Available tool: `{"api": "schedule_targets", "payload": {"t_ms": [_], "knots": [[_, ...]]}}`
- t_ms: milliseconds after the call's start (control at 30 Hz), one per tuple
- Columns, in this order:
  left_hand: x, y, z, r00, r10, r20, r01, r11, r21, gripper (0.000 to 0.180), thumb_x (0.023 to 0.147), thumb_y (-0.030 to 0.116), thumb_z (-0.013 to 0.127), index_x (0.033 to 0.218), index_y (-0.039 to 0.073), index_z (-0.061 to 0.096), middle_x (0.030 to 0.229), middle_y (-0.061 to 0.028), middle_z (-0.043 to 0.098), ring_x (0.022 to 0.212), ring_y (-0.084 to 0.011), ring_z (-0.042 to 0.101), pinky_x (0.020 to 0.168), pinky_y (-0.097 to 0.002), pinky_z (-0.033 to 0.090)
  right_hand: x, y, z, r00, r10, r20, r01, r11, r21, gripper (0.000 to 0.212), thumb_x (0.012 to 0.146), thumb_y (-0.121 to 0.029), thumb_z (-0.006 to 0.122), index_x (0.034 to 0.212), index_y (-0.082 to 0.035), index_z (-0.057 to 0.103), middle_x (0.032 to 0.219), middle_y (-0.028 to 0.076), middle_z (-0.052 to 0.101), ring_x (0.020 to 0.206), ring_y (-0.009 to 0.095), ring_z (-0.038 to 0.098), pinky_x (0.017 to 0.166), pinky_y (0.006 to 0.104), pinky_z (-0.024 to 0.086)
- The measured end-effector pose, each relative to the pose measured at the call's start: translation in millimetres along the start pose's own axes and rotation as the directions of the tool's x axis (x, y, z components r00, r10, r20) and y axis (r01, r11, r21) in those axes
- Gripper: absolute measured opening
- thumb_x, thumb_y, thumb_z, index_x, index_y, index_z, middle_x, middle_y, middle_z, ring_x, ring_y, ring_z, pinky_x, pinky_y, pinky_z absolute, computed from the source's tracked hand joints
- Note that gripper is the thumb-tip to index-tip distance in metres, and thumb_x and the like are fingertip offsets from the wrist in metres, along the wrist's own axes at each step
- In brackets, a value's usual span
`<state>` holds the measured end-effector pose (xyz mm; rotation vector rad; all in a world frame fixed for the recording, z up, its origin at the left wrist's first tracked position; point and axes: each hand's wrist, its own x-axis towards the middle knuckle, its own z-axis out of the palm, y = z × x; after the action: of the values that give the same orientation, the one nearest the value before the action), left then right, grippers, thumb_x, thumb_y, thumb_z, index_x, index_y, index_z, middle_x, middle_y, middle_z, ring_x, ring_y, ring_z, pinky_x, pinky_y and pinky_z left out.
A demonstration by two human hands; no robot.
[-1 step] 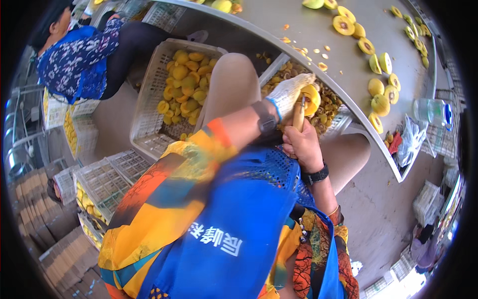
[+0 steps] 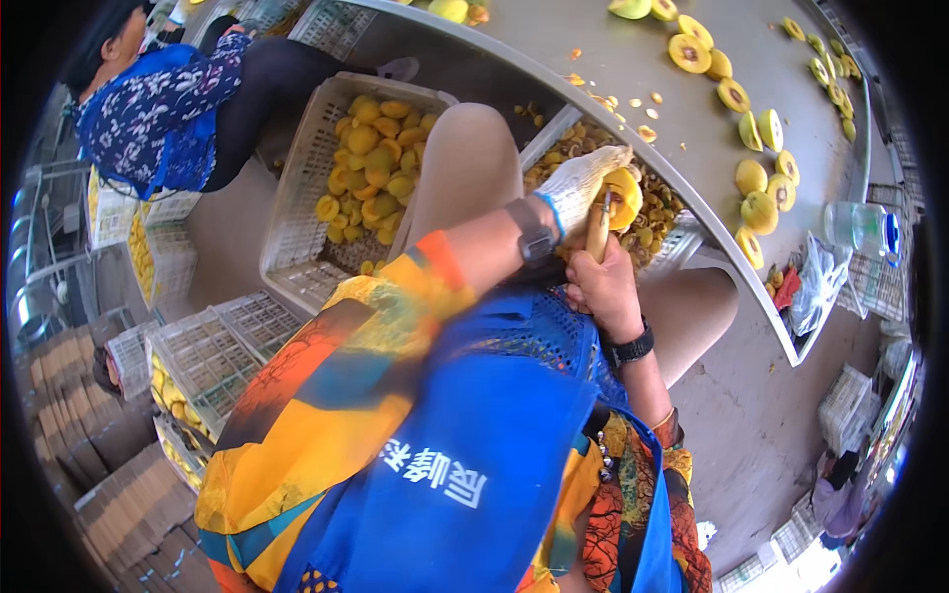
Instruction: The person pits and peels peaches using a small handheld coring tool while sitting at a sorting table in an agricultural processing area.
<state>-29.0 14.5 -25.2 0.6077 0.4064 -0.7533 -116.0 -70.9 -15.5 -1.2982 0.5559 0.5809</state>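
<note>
My left hand, in a white knit glove, is closed around a yellow peach half with its cut face showing. My bare right hand grips the wooden handle of a pitting tool. The tool's dark metal tip touches the cut face, near the brownish centre. Both hands are close together above my lap, beside the table edge. Under them, a crate of pits and scraps is partly hidden by my hands and the table.
On the metal table lie several halved peaches. A crate of yellow peach halves stands left of my knee. A plastic bottle and a clear bag are at the table's right. Another person sits at the far left.
The peach half is tilted slightly, so a little more of its cut face shows beside the tool tip. Both hands keep their grip, and the whole view has shifted slightly.
</note>
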Motion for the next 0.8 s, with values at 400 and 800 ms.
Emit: {"api": "schedule_targets", "payload": {"t_ms": [400, 800], "knots": [[14, 4, -22, 0.994, 0.021, 0.109, -0.016, 0.999, -0.041, 0.027, 0.084, 0.032, 0.06, 0.083, 0.005, 0.06, 0.071, -0.0084, 0.059, 0.062, -0.0197, 0.057, 0.057, -0.0307, 0.049, 28, 29, 3, 0.888, -0.451, -0.093, 0.351, 0.794, -0.496, 0.01, 0.083, -0.004, 0.048, 0.092, -0.005, 0.043, 0.062, 0.002, 0.042, 0.044, 0.007, 0.036, 0.036, 0.0195, 0.031], [21, 47, -31, 0.945, 0.175, -0.276, -0.171, 0.984, 0.042, 0.04, 0.086, 0.051, 0.049, 0.089, 0.011, 0.053, 0.073, -0.0057, 0.059, 0.06, -0.0231, 0.06, 0.044, -0.0376, 0.048, 12, 1, 7, 0.746, -0.662, -0.076, 0.533, 0.661, -0.528, 0.005, 0.084, -0.007, 0.053, 0.086, -0.004, 0.05, 0.063, 0.003, 0.052, 0.048, 0.006, 0.048, 0.04, 0.023, 0.036]]}}
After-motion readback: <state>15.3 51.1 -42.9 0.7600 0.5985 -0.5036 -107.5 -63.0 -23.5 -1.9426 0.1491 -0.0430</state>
